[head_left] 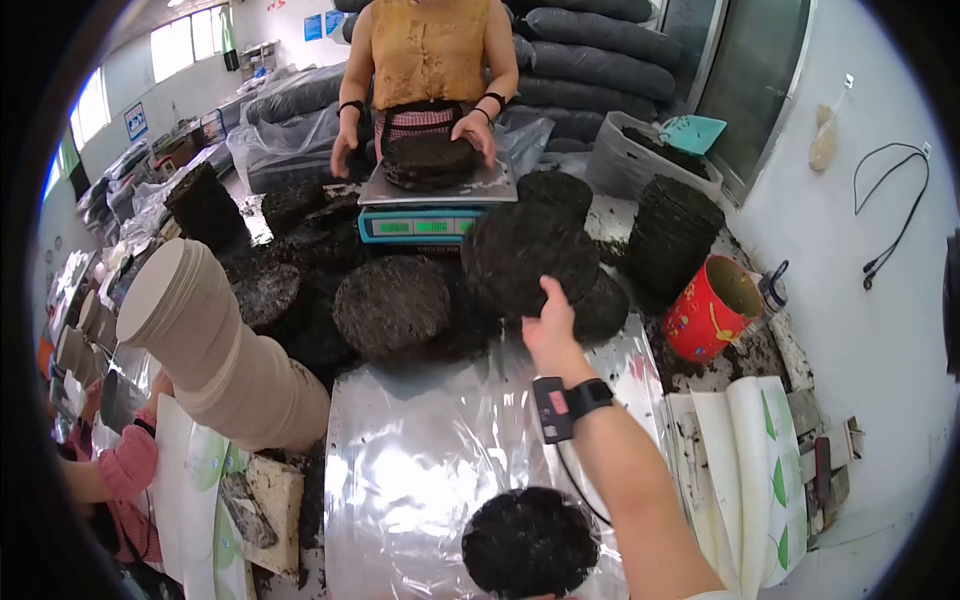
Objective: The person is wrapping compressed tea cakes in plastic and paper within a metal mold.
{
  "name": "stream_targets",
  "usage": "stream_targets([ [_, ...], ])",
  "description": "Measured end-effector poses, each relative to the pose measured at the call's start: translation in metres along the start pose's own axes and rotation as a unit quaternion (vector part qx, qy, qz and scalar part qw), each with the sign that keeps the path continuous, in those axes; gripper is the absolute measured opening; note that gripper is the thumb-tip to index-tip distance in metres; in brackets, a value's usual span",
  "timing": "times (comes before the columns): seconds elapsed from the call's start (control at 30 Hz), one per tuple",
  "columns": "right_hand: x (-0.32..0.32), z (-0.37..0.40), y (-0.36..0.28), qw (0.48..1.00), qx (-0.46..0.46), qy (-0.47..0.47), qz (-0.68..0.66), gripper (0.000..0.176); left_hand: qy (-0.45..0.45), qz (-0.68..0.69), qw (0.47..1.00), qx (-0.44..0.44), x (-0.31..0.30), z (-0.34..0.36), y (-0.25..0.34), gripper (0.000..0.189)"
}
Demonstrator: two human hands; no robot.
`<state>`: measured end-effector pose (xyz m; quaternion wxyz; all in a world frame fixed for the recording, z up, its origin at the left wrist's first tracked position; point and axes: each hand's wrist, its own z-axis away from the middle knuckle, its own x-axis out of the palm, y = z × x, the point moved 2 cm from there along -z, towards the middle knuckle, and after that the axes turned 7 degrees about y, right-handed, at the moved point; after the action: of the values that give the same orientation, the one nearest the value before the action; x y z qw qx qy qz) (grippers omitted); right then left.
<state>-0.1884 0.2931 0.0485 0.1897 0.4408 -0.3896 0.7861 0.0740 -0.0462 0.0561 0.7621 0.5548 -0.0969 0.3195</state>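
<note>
My right hand [552, 330] grips the near edge of a dark round dried seaweed cake [525, 255], thumb on top. The cake is smeared by motion and tilted over other dark cakes. Another round seaweed cake [402, 305] stands to its left. Near me, a further dark cake [530, 543] lies on the shiny plastic-covered tabletop [430, 450]. Just below it, a sliver of my left hand [545, 597] shows at the bottom edge, its fingers hidden.
Opposite, a person's hands [470, 130] flank cakes on a scale [415, 225]. A tall stack of grey-beige discs [225, 350] leans at left. On the right are a red bucket [705, 310], a cake stack [672, 240] and rolled plastic sheeting [750, 480]. Another person's pink sleeve [130, 465] shows at left.
</note>
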Motion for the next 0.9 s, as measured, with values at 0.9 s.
stream_targets([
  [0.9,-0.201,0.27,-0.219,0.989,0.041,0.101,0.099,0.049,0.145,-0.817,0.518,0.208,-0.007,-0.051,0.014,0.085],
])
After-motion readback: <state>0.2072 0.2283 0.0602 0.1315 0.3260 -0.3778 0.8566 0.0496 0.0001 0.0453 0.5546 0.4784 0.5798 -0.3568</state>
